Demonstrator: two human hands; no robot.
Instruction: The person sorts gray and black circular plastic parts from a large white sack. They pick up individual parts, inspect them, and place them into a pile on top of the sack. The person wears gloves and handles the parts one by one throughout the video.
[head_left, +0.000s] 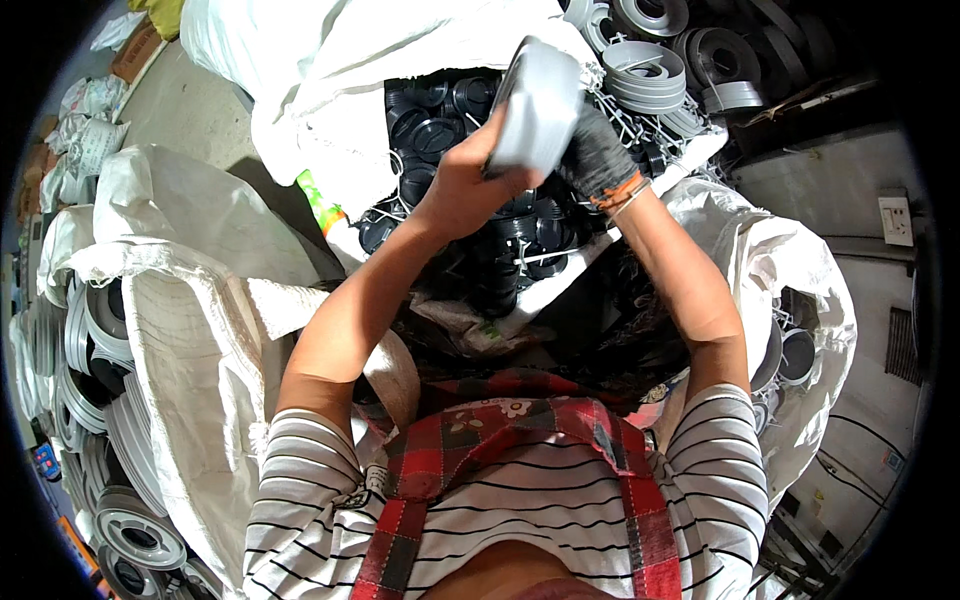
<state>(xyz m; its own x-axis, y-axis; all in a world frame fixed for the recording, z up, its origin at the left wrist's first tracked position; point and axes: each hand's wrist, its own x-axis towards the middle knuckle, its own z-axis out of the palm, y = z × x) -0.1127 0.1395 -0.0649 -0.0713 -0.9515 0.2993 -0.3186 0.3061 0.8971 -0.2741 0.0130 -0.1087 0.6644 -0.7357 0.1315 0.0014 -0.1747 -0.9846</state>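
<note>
Tilted up above the black parts is a light grey plastic part (540, 112), rounded and smeared by motion. My bare left hand (470, 185) grips its lower left side, thumb along the bottom edge. Against its right side is my right hand (598, 155) in a dark grey glove, an orange band at the wrist. The gloved fingers look curled, but their tips are hidden, and I cannot make out what they hold. Below both hands lie several round black plastic parts (435, 140) in an open white sack (340, 110), with thin pale sprue pieces among them.
Grey rings (645, 78) are stacked at the back right beside dark coils (722, 58). A large white sack (190, 330) stands at my left, near piled grey round parts (140, 530). Another white sack (815, 290) holding grey parts is at my right, before a wall with a socket (895, 220).
</note>
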